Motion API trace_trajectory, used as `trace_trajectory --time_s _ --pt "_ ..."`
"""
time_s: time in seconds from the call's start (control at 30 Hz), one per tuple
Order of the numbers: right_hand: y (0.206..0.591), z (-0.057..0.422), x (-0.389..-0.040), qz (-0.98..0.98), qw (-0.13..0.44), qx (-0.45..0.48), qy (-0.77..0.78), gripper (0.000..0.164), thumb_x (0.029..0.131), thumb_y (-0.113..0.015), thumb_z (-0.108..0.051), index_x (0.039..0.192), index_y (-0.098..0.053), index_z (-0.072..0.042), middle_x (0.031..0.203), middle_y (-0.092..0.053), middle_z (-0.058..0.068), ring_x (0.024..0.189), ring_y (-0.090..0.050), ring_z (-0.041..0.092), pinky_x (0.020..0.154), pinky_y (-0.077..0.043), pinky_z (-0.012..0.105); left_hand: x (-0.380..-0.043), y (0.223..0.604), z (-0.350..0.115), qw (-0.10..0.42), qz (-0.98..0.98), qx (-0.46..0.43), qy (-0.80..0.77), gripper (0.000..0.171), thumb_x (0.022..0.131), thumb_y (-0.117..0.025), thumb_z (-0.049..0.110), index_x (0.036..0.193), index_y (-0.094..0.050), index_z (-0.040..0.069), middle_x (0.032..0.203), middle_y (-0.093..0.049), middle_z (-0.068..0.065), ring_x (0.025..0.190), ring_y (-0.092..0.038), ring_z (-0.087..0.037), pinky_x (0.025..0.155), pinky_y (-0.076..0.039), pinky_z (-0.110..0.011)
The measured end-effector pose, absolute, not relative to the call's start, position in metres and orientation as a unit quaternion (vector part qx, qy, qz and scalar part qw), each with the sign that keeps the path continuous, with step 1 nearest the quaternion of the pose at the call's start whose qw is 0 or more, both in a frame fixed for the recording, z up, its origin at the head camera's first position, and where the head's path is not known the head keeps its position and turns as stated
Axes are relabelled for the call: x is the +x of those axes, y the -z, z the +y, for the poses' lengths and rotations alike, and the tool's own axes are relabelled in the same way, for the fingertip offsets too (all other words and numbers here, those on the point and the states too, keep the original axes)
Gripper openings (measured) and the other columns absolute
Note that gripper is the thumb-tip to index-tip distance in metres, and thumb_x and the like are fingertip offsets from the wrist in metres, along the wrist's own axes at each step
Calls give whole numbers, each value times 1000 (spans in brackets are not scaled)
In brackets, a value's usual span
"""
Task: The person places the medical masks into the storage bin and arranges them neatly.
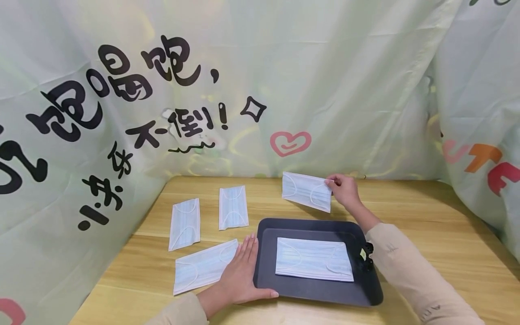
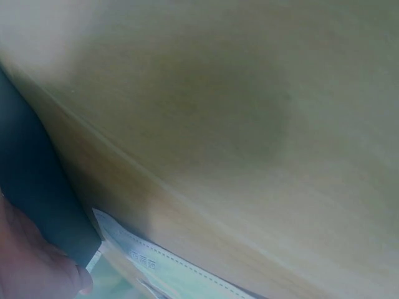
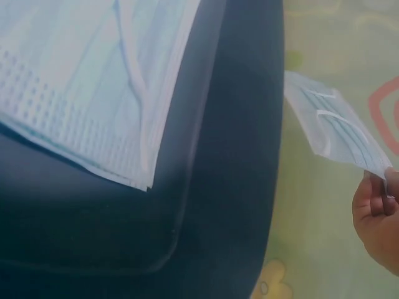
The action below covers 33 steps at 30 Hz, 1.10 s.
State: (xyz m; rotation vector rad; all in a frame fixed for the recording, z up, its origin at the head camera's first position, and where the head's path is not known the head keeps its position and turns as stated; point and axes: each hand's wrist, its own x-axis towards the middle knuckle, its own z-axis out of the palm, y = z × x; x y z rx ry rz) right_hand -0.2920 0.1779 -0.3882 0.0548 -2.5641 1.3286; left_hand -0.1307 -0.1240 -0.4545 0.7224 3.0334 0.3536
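My right hand (image 1: 343,190) pinches a light blue face mask (image 1: 306,190) by its right end, behind the tray; the right wrist view shows this mask (image 3: 333,121) between thumb and fingers. A dark rectangular tray (image 1: 266,284) holds a small stack of face masks (image 1: 313,259). My left hand (image 1: 239,275) rests with straight fingers along the tray's left edge, thumb at its front edge. Just left of that hand lies another face mask (image 1: 199,268), partly covered by the fingers. In the left wrist view only part of the left hand (image 2: 37,261) shows, beside the tray (image 2: 37,168).
Two more face masks, one at the left (image 1: 184,224) and one farther back (image 1: 233,207), lie flat on the wooden table (image 1: 438,234). A small black clip-like piece (image 1: 367,256) sits on the tray's right side. A printed cloth (image 1: 345,90) hangs behind the table.
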Motion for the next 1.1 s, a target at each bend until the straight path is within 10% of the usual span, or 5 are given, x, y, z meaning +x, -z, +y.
trace_trajectory --time_s 0.3,0.63,1.1 --pt "381 184 -285 -863 138 25 -486 25 89 -56 -13 100 -62 9 90 -64 28 55 -51 0 52 -46 16 -131 454 -126 6 967 230 -108 124 62 -43 85 143 -10 -2 152 -6 -19 141 -6 -30 112 -19 -43" --pt "368 195 -269 -848 133 29 -512 27 88 -58 -15 99 -62 9 66 -57 -8 54 -50 -1 53 -48 16 -131 454 -125 7 966 235 -110 124 62 -43 85 143 -10 -2 152 -6 -19 141 -6 -30 112 -18 -44" --pt "357 202 -243 -837 116 44 -533 33 87 -59 -20 102 -60 10 67 -55 -18 59 -51 -2 56 -49 16 -131 454 -124 16 967 231 -110 124 62 -43 85 144 -9 -2 152 -4 -17 141 -5 -29 113 -18 -43"
